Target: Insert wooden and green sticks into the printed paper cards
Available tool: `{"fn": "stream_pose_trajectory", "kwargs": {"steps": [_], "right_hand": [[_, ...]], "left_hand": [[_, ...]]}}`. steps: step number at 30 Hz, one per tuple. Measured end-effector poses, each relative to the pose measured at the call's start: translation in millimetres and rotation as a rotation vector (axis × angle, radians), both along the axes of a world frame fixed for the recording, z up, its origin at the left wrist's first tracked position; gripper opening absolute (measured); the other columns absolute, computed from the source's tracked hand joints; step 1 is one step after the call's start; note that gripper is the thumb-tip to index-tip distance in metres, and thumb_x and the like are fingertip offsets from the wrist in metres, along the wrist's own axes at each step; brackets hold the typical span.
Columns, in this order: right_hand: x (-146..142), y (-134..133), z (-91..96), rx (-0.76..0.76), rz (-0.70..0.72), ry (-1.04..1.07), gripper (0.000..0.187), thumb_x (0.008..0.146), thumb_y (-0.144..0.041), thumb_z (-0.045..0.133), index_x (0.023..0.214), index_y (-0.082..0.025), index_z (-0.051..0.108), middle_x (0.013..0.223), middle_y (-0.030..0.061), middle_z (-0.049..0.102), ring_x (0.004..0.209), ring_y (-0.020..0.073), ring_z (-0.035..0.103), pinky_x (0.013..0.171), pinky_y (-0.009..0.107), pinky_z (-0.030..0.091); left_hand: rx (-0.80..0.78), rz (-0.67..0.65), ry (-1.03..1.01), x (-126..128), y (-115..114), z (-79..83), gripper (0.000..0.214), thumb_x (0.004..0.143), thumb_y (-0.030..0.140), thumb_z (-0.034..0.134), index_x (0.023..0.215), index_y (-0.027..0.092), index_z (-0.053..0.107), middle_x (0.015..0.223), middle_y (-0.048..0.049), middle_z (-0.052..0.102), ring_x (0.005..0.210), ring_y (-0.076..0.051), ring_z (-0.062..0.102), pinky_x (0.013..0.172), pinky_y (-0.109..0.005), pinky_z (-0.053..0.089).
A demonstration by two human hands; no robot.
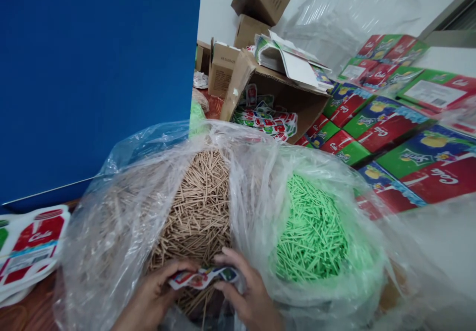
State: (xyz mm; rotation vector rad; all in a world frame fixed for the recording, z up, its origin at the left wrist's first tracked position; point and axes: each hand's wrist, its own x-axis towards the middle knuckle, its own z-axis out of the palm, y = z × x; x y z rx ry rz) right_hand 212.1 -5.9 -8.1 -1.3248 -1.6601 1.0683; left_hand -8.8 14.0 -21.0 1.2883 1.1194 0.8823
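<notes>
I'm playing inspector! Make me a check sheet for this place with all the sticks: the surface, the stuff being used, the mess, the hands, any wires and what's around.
Surface: reddish-brown wood-look top showing at lower left; mostly covered.
Things in use: small printed piece between the hands; brown sticks and green sticks in clear plastic.
Clutter: Cola-printed cards piled at left; open carton beyond, holding more printed pieces.
Hands: left hand and right hand hold opposite ends of the small printed piece.
Cables: nothing seen.
Surroundings: blue panel at left; stacked Cola boxes at right.
</notes>
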Motion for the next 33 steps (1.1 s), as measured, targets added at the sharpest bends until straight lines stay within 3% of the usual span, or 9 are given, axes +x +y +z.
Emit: {"fn": "stream_pose_trajectory", "kwargs": {"steps": [4,7,11,16,23,29,33], "right_hand": [[-9,-2,-6.2,-0.003,0.039,-0.021,0.044,0.084,-0.016,0.059,0.127,-0.025,0.053,0.114,0.0067,0.070,0.107,0.0213,0.064,0.096,0.036,0.048],[-16,0,-7.3,0.043,0.072,-0.047,0.038,0.085,-0.017,0.058,0.122,-0.024,0.057,0.113,0.0071,0.070,0.105,0.0223,0.064,0.094,0.036,0.049],[-20,5,-6.7,0.132,0.074,-0.037,0.028,0.084,-0.017,0.060,0.111,-0.023,0.063,0.105,0.0058,0.070,0.098,0.0207,0.065,0.089,0.030,0.050],[-21,7,-5.2,0.161,0.007,-0.034,0.025,0.080,-0.014,0.063,0.104,-0.022,0.062,0.098,0.0046,0.064,0.094,0.0184,0.063,0.084,0.027,0.048],[-21,5,2.8,0.250,-0.012,-0.044,0.013,0.085,-0.012,0.054,0.092,-0.018,0.063,0.088,0.0051,0.065,0.085,0.0166,0.064,0.078,0.024,0.050],[-21,11,-3.4,0.384,0.011,-0.114,0.019,0.089,-0.016,0.050,0.097,-0.015,0.068,0.087,0.0101,0.072,0.082,0.0191,0.068,0.075,0.026,0.053],[-21,12,-12.5,0.319,-0.054,-0.106,0.024,0.089,-0.026,0.055,0.109,-0.017,0.066,0.094,0.0088,0.074,0.083,0.0191,0.069,0.076,0.027,0.054]], "left_hand": [[-0.020,0.016,-0.088,1,1,4.9,0.026,0.066,0.010,0.066,0.081,0.029,0.076,0.089,0.0014,0.077,0.088,-0.021,0.070,0.079,-0.024,0.054],[-0.007,0.049,-0.065,4,1,5.9,0.031,0.060,0.010,0.069,0.084,0.027,0.076,0.087,-0.0002,0.078,0.085,-0.022,0.071,0.078,-0.026,0.055],[0.060,0.035,0.076,5,1,0.4,0.026,0.072,0.027,0.069,0.097,0.032,0.076,0.099,-0.0014,0.077,0.093,-0.022,0.071,0.082,-0.026,0.055],[0.266,-0.008,0.160,2,5,2.0,0.015,0.078,0.027,0.065,0.088,0.032,0.076,0.098,-0.0013,0.075,0.095,-0.019,0.069,0.083,-0.019,0.051],[0.259,0.039,0.173,-8,2,-6.1,0.015,0.082,0.030,0.063,0.088,0.031,0.076,0.097,-0.0012,0.077,0.090,-0.019,0.071,0.081,-0.019,0.052],[0.296,0.021,0.174,-13,2,-8.2,0.021,0.081,0.027,0.063,0.094,0.036,0.076,0.095,0.0030,0.078,0.088,-0.017,0.073,0.080,-0.016,0.053],[0.457,0.027,0.242,-17,6,-10.6,0.018,0.080,0.033,0.065,0.094,0.038,0.075,0.093,0.0062,0.079,0.084,-0.016,0.074,0.076,-0.014,0.054]]}}
